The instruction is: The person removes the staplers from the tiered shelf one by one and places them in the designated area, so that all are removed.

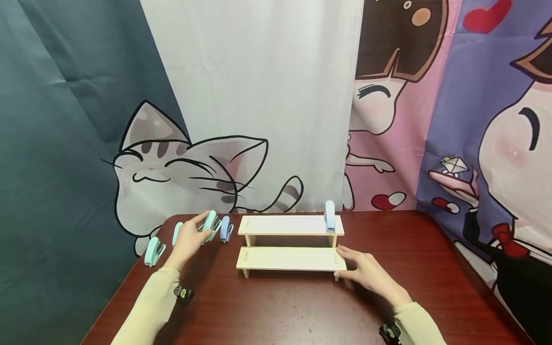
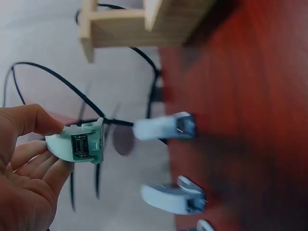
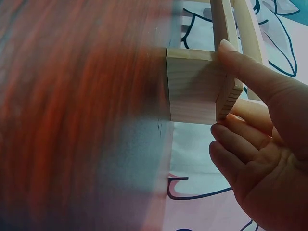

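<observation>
My left hand (image 1: 189,238) pinches a mint-green stapler (image 2: 79,144) between thumb and fingers, held up off the table. Just right of it in the head view stands a blue stapler (image 1: 226,229). Two more mint-green staplers (image 1: 154,251) are to the left, one partly hidden by the hand. A two-step wooden shelf (image 1: 291,258) occupies the middle of the table, with a light-blue stapler (image 1: 329,216) upright at the right end of its upper step. My right hand (image 1: 366,272) grips the right end of the lower step, thumb at the front edge (image 3: 233,72).
The dark red wooden table (image 1: 276,311) reaches back to a printed curtain (image 1: 276,96) with cartoon figures. In the left wrist view, staplers (image 2: 175,198) stand near the hand, one cut off by the bottom edge.
</observation>
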### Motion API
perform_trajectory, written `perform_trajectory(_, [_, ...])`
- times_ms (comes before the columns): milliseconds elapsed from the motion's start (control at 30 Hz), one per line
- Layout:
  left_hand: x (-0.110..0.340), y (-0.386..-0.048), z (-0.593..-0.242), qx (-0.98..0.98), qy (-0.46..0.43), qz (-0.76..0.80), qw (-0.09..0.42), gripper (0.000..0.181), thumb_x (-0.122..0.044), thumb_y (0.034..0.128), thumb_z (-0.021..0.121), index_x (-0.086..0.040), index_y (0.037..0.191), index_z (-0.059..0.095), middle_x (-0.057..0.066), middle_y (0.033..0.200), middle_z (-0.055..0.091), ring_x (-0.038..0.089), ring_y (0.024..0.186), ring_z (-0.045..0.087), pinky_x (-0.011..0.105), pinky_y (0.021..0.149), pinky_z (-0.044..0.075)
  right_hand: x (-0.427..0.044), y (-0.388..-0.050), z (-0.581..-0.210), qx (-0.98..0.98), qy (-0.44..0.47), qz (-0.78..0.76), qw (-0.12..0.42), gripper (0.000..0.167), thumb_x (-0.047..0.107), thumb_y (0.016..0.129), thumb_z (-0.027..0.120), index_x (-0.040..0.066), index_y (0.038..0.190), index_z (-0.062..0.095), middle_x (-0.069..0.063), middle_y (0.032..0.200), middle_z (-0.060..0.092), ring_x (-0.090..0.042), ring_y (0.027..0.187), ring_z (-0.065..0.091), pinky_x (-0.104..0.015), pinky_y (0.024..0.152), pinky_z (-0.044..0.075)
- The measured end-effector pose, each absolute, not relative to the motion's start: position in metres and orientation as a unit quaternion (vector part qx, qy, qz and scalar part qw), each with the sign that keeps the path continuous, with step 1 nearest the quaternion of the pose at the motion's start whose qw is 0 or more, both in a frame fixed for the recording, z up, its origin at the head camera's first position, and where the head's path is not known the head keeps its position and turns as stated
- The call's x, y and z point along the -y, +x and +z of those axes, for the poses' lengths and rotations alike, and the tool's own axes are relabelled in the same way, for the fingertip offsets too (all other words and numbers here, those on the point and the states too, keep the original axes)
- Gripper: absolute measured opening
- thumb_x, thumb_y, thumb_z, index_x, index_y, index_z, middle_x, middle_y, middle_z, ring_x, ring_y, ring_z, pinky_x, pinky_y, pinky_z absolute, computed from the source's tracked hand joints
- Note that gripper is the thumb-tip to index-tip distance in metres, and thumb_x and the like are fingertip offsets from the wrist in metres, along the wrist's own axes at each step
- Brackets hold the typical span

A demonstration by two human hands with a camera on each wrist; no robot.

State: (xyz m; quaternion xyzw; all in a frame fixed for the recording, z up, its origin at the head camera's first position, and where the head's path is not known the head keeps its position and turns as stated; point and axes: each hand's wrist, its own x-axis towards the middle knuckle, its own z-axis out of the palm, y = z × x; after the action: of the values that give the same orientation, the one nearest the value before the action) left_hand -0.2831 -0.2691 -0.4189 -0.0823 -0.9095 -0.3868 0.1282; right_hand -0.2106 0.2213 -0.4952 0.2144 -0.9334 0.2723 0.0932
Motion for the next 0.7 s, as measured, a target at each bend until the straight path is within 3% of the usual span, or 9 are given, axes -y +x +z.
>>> perform_trajectory(33, [0.272, -0.283, -0.423, 0.911, -0.077, -0.385, 0.126, 0.062, 0.0, 0.087, 0.066, 0.001, 0.147, 0.05, 0.027, 0.129, 0.063, 0.015, 0.049, 0.037, 0.025, 0.046, 0.033, -0.221, -0.21, -0.495, 0.934, 0.214, 0.272, 0.093, 0.069, 0.038, 0.081, 0.084, 0.002, 0.136, 0.063, -0.014, 0.14, 0.06, -0.032, 0.126, 0.058, -0.051, 0.102, 0.047])
perform_trajectory(167, [0.28, -0.285, -0.435, 0.922, -0.061, -0.36, 0.133, 0.063, -0.001, 0.0858, 0.067, 0.002, 0.146, 0.05, 0.024, 0.09, 0.067, 0.01, 0.047, 0.032, 0.026, 0.049, 0.033, -0.221, -0.21, -0.495, 0.935, 0.211, 0.27, 0.094, 0.069, 0.038, 0.081, 0.084, 0.002, 0.136, 0.063, -0.014, 0.14, 0.06, -0.032, 0.126, 0.058, -0.051, 0.102, 0.047])
perform_trajectory(233, [0.283, -0.286, -0.441, 0.925, -0.054, -0.349, 0.137, 0.063, -0.002, 0.0849, 0.068, 0.003, 0.145, 0.051, 0.024, 0.09, 0.067, 0.01, 0.048, 0.032, 0.027, 0.05, 0.033, -0.221, -0.21, -0.495, 0.934, 0.211, 0.273, 0.094, 0.069, 0.037, 0.081, 0.084, 0.001, 0.136, 0.063, -0.014, 0.139, 0.06, -0.032, 0.126, 0.058, -0.051, 0.102, 0.047])
perform_trajectory(367, [0.288, -0.285, -0.453, 0.931, -0.048, -0.337, 0.132, 0.062, -0.002, 0.0841, 0.068, 0.006, 0.144, 0.051, 0.017, 0.073, 0.063, 0.018, 0.051, 0.037, 0.027, 0.05, 0.032, -0.221, -0.21, -0.495, 0.933, 0.211, 0.276, 0.092, 0.069, 0.037, 0.081, 0.084, 0.001, 0.136, 0.063, -0.015, 0.139, 0.06, -0.033, 0.126, 0.058, -0.052, 0.102, 0.047])
perform_trajectory(400, [0.289, -0.285, -0.456, 0.932, -0.047, -0.335, 0.133, 0.062, -0.002, 0.0838, 0.068, 0.006, 0.143, 0.052, 0.014, 0.067, 0.062, 0.023, 0.056, 0.048, 0.028, 0.05, 0.032, -0.221, -0.211, -0.495, 0.933, 0.21, 0.277, 0.09, 0.069, 0.038, 0.081, 0.084, 0.001, 0.136, 0.063, -0.015, 0.14, 0.06, -0.033, 0.126, 0.058, -0.052, 0.102, 0.047])
perform_trajectory(467, [0.291, -0.284, -0.461, 0.934, -0.045, -0.329, 0.13, 0.062, -0.002, 0.0833, 0.068, 0.006, 0.143, 0.052, 0.004, 0.053, 0.044, 0.029, 0.064, 0.052, 0.028, 0.051, 0.032, -0.221, -0.211, -0.495, 0.934, 0.209, 0.276, 0.087, 0.07, 0.039, 0.081, 0.084, 0.002, 0.136, 0.063, -0.015, 0.14, 0.06, -0.032, 0.126, 0.058, -0.052, 0.102, 0.047])
perform_trajectory(567, [0.293, -0.284, -0.467, 0.936, -0.043, -0.325, 0.13, 0.061, -0.002, 0.0827, 0.069, 0.006, 0.142, 0.053, 0.007, 0.055, 0.05, 0.03, 0.066, 0.053, 0.03, 0.052, 0.032, -0.221, -0.211, -0.494, 0.935, 0.207, 0.277, 0.084, 0.07, 0.039, 0.081, 0.084, 0.002, 0.136, 0.063, -0.014, 0.14, 0.06, -0.033, 0.126, 0.058, -0.052, 0.102, 0.047])
perform_trajectory(633, [0.294, -0.284, -0.472, 0.936, -0.04, -0.325, 0.127, 0.061, -0.003, 0.0829, 0.07, 0.005, 0.142, 0.054, 0.018, 0.074, 0.066, 0.022, 0.061, 0.047, 0.029, 0.056, 0.035, -0.221, -0.211, -0.494, 0.935, 0.206, 0.277, 0.084, 0.07, 0.039, 0.081, 0.084, 0.002, 0.136, 0.063, -0.014, 0.14, 0.06, -0.033, 0.126, 0.058, -0.051, 0.102, 0.047])
perform_trajectory(700, [0.294, -0.283, -0.476, 0.936, -0.04, -0.328, 0.121, 0.06, -0.002, 0.0832, 0.07, 0.005, 0.141, 0.055, 0.027, 0.103, 0.071, 0.019, 0.062, 0.047, 0.03, 0.06, 0.038, -0.221, -0.211, -0.495, 0.935, 0.206, 0.277, 0.084, 0.07, 0.038, 0.081, 0.084, 0.002, 0.136, 0.063, -0.014, 0.14, 0.06, -0.033, 0.126, 0.058, -0.051, 0.102, 0.047])
